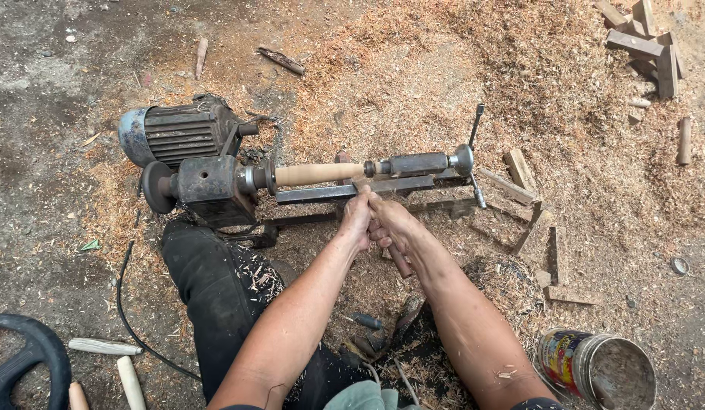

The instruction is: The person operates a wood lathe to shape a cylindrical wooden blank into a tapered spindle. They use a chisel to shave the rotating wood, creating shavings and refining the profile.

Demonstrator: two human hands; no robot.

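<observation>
Fingers of both hands clenched on a turning tool at a small floor lathe.

The left hand grips the tool's front end against the rest bar, just below the pale wooden spindle mounted between the headstock and tailstock. The right hand is wrapped round the tool's reddish handle. An electric motor sits behind, wood shavings cover the floor, and a tin can lies at lower right.

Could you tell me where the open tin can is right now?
The tin can lies on its side at lower right, on the sawdust-strewn ground just beside the right forearm.
</observation>
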